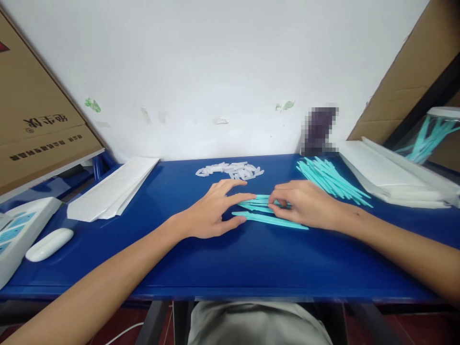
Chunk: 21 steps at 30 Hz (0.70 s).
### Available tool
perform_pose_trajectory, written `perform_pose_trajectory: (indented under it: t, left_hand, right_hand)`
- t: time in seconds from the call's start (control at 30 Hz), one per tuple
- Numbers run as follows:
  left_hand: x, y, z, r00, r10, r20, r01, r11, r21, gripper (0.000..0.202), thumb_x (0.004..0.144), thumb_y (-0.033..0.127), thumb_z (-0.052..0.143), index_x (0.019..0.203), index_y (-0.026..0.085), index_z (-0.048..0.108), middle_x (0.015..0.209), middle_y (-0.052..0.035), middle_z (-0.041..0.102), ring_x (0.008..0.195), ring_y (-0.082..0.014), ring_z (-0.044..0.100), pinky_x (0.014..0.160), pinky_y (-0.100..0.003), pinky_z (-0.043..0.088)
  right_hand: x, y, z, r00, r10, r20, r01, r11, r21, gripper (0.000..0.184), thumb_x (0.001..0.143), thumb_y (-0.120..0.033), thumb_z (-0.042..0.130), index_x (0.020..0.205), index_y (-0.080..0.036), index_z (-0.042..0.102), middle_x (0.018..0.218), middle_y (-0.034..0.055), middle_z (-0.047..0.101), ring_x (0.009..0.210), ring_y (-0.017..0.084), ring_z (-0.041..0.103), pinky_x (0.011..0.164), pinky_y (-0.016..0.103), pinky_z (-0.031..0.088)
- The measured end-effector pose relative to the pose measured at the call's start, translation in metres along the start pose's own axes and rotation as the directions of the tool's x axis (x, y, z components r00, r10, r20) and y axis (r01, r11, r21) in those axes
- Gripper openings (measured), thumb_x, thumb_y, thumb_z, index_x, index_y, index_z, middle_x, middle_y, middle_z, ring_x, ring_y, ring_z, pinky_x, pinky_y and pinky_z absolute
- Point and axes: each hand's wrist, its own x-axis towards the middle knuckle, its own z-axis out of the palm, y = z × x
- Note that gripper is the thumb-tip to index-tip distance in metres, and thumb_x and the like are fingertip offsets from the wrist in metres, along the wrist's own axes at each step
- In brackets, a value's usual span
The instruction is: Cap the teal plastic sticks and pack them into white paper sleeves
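Observation:
Several slim turquoise eyebrow razors (271, 219) lie roughly side by side on the blue table, between my hands. My left hand (212, 211) is open over their left ends, thumb and index finger apart. Its thumb tip touches the nearest razor, and the index fingertip rests by the farther ones. Curled in a pinch, my right hand (302, 203) grips at the middle of the farther razors; its fingers partly hide them. A loose pile of more turquoise razors (328, 179) lies behind my right hand. Beyond my left hand is a scatter of small whitish plastic caps (233, 169).
White plastic bags lie flat at the left (113, 189) and in a stack at the right (391, 177). A clear container (431, 132) with turquoise razors is at the far right. A white rounded case (49, 244) sits left. Cardboard boxes (43, 100) flank the table; a wall stands behind.

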Motion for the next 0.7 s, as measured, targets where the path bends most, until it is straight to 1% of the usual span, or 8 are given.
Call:
perform_pose_trajectory:
  t: [0.1,0.27,0.47,0.6,0.7]
  left_hand:
    - [-0.0003,-0.0021,0.0001,1.0,0.005,0.005,-0.006,0.999,0.034,0.051,0.102,0.048,0.051,0.149,0.029,0.05,0.16,-0.0141,0.036,0.146,-0.0365,0.033,0.118,-0.058,0.031]
    - [0.0,-0.005,0.0021,0.998,-0.003,0.06,0.0,0.999,0.054,0.053,0.1,0.051,0.054,0.148,0.028,0.052,0.16,-0.0162,0.036,0.144,-0.0402,0.035,0.114,-0.062,0.033]
    - [0.0007,-0.0035,-0.0018,0.994,-0.035,0.108,0.03,0.999,0.045,0.059,0.099,0.058,0.05,0.151,0.029,0.048,0.161,-0.0146,0.035,0.146,-0.038,0.033,0.115,-0.062,0.033]
    - [0.0004,-0.0048,-0.0028,0.99,-0.085,0.109,0.083,0.996,0.027,0.061,0.101,0.063,0.043,0.153,0.03,0.045,0.161,-0.0134,0.034,0.146,-0.0375,0.032,0.115,-0.062,0.031]
    - [0.0001,-0.0076,-0.0008,0.988,-0.125,0.093,0.121,0.992,0.041,0.063,0.102,0.064,0.04,0.154,0.029,0.044,0.162,-0.0137,0.034,0.147,-0.0372,0.03,0.117,-0.063,0.029]
  right_hand:
    - [0.0009,-0.0024,-0.0005,0.999,-0.005,0.038,0.003,0.999,0.044,0.023,0.094,-0.028,0.053,0.082,-0.021,0.071,0.073,0.0014,0.067,0.061,0.014,0.056,0.059,0.029,0.032]
    - [0.0008,-0.0011,-0.003,0.996,0.03,0.084,-0.037,0.996,0.08,0.028,0.098,-0.032,0.05,0.091,-0.02,0.074,0.079,0.0029,0.069,0.065,0.015,0.058,0.06,0.028,0.035]
    - [-0.0003,0.0007,-0.0027,0.991,0.006,0.131,-0.023,0.992,0.125,0.032,0.101,-0.035,0.047,0.095,-0.02,0.075,0.081,0.0039,0.07,0.067,0.015,0.059,0.062,0.029,0.036]
    - [0.0003,0.0002,-0.0024,0.99,-0.032,0.139,0.009,0.986,0.167,0.035,0.103,-0.036,0.045,0.092,-0.02,0.073,0.08,0.0033,0.069,0.066,0.015,0.059,0.062,0.029,0.037]
    - [0.0008,-0.0002,-0.003,0.99,-0.038,0.134,0.016,0.987,0.161,0.036,0.103,-0.037,0.043,0.091,-0.02,0.073,0.079,0.0035,0.068,0.065,0.015,0.059,0.062,0.029,0.037]
